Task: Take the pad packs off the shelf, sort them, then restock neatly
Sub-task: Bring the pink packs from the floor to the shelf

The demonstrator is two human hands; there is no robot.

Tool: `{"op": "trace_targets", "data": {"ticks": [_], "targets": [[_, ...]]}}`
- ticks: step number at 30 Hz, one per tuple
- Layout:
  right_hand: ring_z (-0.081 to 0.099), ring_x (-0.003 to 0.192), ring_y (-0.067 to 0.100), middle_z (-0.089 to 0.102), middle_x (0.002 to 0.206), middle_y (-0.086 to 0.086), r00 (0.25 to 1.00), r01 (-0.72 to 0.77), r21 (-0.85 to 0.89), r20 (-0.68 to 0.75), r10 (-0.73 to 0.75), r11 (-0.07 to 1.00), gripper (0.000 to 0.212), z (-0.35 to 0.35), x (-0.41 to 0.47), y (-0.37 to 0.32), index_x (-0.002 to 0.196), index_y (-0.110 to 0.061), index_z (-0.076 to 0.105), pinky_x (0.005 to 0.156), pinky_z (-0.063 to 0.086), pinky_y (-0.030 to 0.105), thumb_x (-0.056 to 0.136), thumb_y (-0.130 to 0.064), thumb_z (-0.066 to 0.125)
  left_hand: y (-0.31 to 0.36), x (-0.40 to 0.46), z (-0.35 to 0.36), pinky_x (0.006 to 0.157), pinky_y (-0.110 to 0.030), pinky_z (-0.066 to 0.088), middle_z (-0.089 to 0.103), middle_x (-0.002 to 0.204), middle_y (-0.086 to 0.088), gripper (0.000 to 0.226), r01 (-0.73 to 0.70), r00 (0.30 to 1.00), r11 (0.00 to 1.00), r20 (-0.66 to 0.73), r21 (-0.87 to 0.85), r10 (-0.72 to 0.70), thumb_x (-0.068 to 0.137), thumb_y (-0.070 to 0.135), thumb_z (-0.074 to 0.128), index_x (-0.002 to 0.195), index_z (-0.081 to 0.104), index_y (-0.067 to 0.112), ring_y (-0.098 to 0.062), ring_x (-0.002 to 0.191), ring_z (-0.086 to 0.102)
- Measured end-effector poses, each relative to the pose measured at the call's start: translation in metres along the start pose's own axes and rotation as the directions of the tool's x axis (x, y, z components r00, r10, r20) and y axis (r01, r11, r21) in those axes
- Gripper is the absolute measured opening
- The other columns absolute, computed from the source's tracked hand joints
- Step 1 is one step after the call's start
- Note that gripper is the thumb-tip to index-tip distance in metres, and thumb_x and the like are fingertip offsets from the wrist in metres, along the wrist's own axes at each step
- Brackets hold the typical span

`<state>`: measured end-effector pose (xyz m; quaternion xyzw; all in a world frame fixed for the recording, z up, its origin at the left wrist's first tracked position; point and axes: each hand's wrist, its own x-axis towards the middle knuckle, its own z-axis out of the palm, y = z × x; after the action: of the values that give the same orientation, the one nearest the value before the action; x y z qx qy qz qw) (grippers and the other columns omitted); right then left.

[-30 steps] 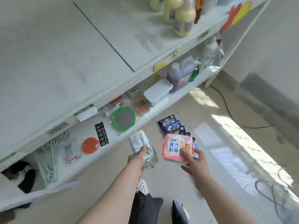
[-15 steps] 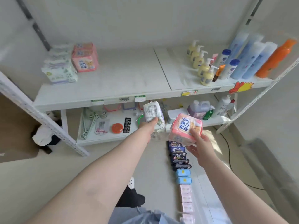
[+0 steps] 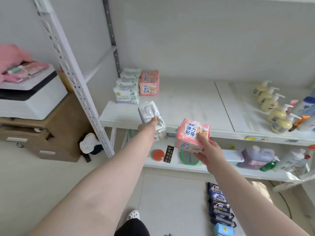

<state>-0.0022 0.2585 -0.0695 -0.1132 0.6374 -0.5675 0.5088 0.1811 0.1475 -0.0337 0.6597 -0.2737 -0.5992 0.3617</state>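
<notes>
— What are your hands holding?
— Your left hand (image 3: 148, 125) grips a white leaf-printed pad pack (image 3: 150, 116) over the front edge of the white shelf board (image 3: 187, 103); your right hand (image 3: 207, 150) pinches a pink plastic-wrapped pad pack (image 3: 190, 133).
— And the stock?
— White and pink stacks (image 3: 136, 87) sit at your shelf's back left corner.
</notes>
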Motion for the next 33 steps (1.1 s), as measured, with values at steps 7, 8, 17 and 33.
{"op": "trace_targets", "data": {"ticks": [7,8,17,33], "targets": [[0.068,0.072,0.019,0.067,0.096,0.010,0.999,-0.006,-0.023,-0.043,0.005,1.000,0.061,0.100,0.060,-0.020,0.126,-0.004,0.054,0.062,0.060,0.027,0.080,-0.036,0.076,0.046,0.083,-0.023,0.085,-0.042,0.056,0.065,0.105,-0.006,0.058,0.076,0.997,0.992,0.014,-0.103,-0.075,0.076,0.046,0.075,0.112,0.054,0.006,-0.030,0.094,0.066],[0.068,0.073,0.019,0.067,0.096,0.010,0.999,-0.007,-0.028,-0.052,0.006,1.000,0.060,0.108,0.066,-0.023,0.125,-0.004,0.055,0.063,0.060,0.028,0.080,-0.037,0.075,0.050,0.089,-0.024,0.085,-0.042,0.056,0.064,0.105,-0.006,0.054,0.099,0.995,0.989,0.021,-0.111,-0.097,0.077,0.045,0.074,0.109,0.052,0.007,-0.030,0.095,0.065],[0.066,0.076,0.019,0.068,0.090,0.006,0.998,-0.023,-0.157,-0.069,0.012,0.987,0.035,0.157,0.117,-0.051,0.103,-0.009,0.064,0.069,0.058,0.027,0.081,-0.035,0.074,0.074,0.139,-0.036,0.080,-0.045,0.056,0.065,0.107,-0.007,0.032,0.232,0.973,0.935,0.058,-0.267,-0.224,0.089,0.033,0.064,0.113,0.055,0.015,-0.025,0.078,0.064],[0.067,0.094,0.020,0.069,0.107,0.005,0.994,-0.031,-0.353,0.090,0.067,0.935,0.058,0.267,0.242,-0.082,0.120,-0.012,0.058,0.078,0.052,0.030,0.077,-0.047,0.074,0.107,0.168,-0.042,0.073,-0.043,0.050,0.057,0.086,-0.011,0.029,0.316,0.948,0.888,0.075,-0.334,-0.309,0.092,0.025,0.061,0.116,0.052,0.010,-0.023,0.073,0.057]]}}
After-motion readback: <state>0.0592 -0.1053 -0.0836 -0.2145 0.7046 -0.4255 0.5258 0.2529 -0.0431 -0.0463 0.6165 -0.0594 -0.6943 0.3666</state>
